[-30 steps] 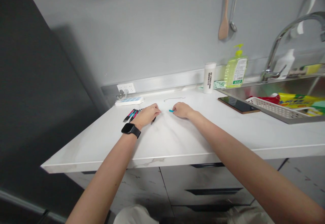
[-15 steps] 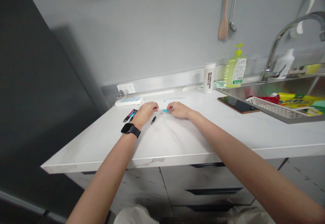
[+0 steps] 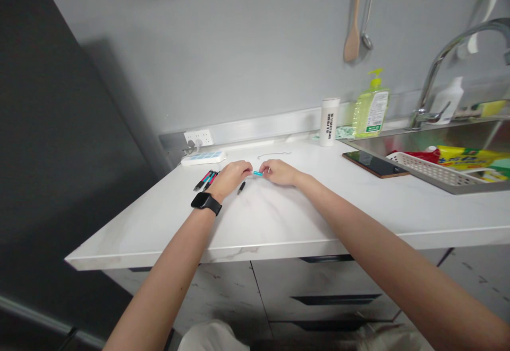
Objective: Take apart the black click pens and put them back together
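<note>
My right hand (image 3: 281, 172) pinches a short light-blue pen barrel (image 3: 257, 173) just above the counter. Its free end points left, close to the fingertips of my left hand (image 3: 234, 174). The left fingers are pressed together; whatever they hold is too small to make out. Below them a black pen grip piece (image 3: 241, 187) lies on the counter. Several pens (image 3: 204, 180) with black, red and blue parts lie side by side left of my left hand, partly hidden by it.
A thin bent wire-like strip (image 3: 274, 154) lies behind my hands. At the back left is a white power strip (image 3: 204, 158). To the right are a white canister (image 3: 329, 122), a soap bottle (image 3: 371, 108), a phone (image 3: 374, 164) and the sink (image 3: 454, 187) with a basket.
My left fingertips have moved slightly right, closing the gap to the blue barrel's free end. The barrel has shifted a little left in my right hand.
</note>
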Demonstrator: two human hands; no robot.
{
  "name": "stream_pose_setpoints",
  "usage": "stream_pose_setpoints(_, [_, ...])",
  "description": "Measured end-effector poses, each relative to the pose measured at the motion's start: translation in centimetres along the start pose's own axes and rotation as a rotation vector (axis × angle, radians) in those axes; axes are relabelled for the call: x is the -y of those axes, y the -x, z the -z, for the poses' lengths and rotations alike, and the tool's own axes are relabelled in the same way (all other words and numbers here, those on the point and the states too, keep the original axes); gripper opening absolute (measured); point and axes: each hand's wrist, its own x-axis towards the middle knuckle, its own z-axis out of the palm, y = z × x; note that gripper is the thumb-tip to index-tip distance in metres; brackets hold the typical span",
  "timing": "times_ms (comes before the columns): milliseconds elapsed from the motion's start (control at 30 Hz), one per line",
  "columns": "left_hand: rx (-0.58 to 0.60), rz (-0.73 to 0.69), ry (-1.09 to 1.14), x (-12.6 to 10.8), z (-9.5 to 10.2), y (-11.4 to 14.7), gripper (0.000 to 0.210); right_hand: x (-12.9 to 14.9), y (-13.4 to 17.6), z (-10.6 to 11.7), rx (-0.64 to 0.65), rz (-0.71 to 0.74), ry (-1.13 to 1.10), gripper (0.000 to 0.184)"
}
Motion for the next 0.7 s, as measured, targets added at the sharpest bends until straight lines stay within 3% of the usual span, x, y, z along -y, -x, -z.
stream_pose_setpoints(700, [-0.005,0.007,-0.017,-0.49,0.45,-0.05,0.019,0.40,0.00,0.05,-0.006,0.043,-0.022,0.025])
